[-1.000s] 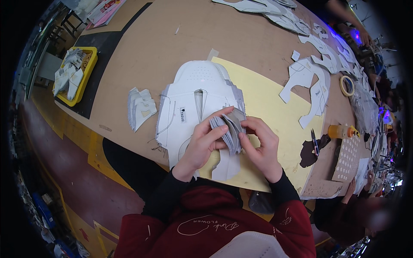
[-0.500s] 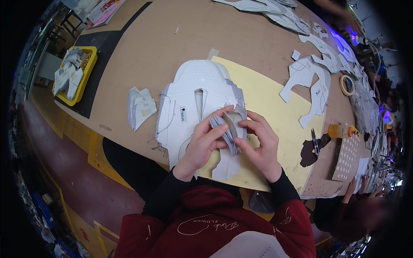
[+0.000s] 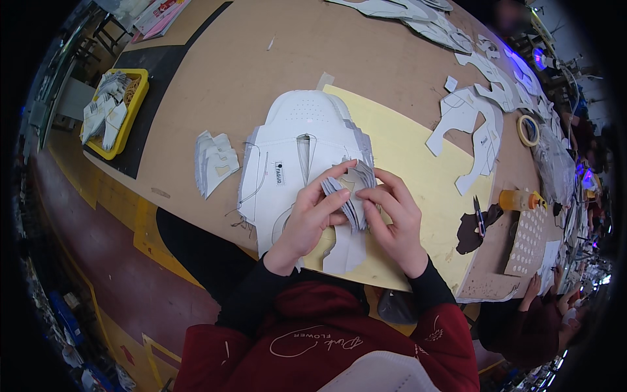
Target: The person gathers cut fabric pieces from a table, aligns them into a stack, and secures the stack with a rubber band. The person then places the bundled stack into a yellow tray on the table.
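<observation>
My left hand [image 3: 308, 219] is closed around a fanned stack of small grey-white shoe pieces [image 3: 353, 210], its thumb pressed on the near side. On the stack's right side, my right hand [image 3: 397, 219] grips the pieces, with its thumb and forefinger close together at their edges. Under both hands lies a larger pile of white shoe uppers [image 3: 302, 117], with a perforated toe and a slit down the middle. Loose threads hang at its left edge. My fingers hide part of the uppers and of the stack. Left of the uppers rests another small stack of grey-white pieces [image 3: 215, 164].
A yellow sheet [image 3: 418, 147] lies beneath the uppers. At the right are white cut pieces [image 3: 460, 108], a tape roll [image 3: 520, 132], a pen [image 3: 479, 219], an orange bottle [image 3: 513, 199] and a dotted board [image 3: 524, 245]. A yellow basket [image 3: 138, 104] with pieces stands far left. Another person works at right.
My right thumb and forefinger have drawn closer together on the stack, and its right-hand pieces fan differently. My left hand keeps nearly the same hold.
</observation>
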Tool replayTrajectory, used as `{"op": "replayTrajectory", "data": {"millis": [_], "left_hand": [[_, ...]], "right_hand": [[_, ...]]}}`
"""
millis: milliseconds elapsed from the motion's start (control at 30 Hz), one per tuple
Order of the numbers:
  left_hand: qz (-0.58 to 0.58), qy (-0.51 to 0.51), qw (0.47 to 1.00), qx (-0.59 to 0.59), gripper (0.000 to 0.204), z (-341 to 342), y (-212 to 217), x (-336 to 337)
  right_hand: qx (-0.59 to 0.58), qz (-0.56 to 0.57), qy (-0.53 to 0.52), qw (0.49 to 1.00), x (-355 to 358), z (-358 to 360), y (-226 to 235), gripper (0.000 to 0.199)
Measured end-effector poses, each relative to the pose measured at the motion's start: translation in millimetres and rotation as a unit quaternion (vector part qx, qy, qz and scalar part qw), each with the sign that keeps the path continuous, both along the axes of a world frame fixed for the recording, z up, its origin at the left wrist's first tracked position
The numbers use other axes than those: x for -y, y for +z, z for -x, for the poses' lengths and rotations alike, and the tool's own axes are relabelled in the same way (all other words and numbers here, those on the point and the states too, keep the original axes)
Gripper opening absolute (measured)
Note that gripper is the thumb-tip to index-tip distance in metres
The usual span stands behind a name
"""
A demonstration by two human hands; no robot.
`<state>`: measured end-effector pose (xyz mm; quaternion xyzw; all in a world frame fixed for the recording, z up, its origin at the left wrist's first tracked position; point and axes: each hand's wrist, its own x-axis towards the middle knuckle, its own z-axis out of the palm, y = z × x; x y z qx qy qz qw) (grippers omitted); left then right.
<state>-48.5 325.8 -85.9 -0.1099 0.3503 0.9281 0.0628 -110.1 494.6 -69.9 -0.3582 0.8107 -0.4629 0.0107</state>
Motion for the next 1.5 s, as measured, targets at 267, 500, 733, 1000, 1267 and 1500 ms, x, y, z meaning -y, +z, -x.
{"op": "replayTrajectory", "data": {"millis": [267,500,733,1000,1267,1500], "left_hand": [[0.002,-0.006,1.0,-0.002,0.051,-1,-1,1],[0.001,-0.005,1.0,-0.015,0.049,-1,-1,0],[0.015,-0.029,0.999,-0.043,0.058,-3,-9,2],[0.07,-0.028,0.994,-0.084,0.075,-19,-4,-7],[0.17,0.065,0.976,-0.118,0.085,-90,13,36],[0.682,0.256,0.676,0.112,0.055,-79,-12,135]], "right_hand": [[0.033,0.01,-0.007,0.999,2,-2,4,0.024],[-0.003,0.017,-0.008,1.0,0,-2,-11,0.023],[-0.031,0.012,-0.025,0.999,11,-12,-5,0.03],[0.244,0.164,-0.082,0.952,7,-9,-26,0.025],[0.171,0.121,0.142,0.968,6,-25,-9,0.025],[0.242,0.113,-0.057,0.962,19,-11,-14,0.018]]}}
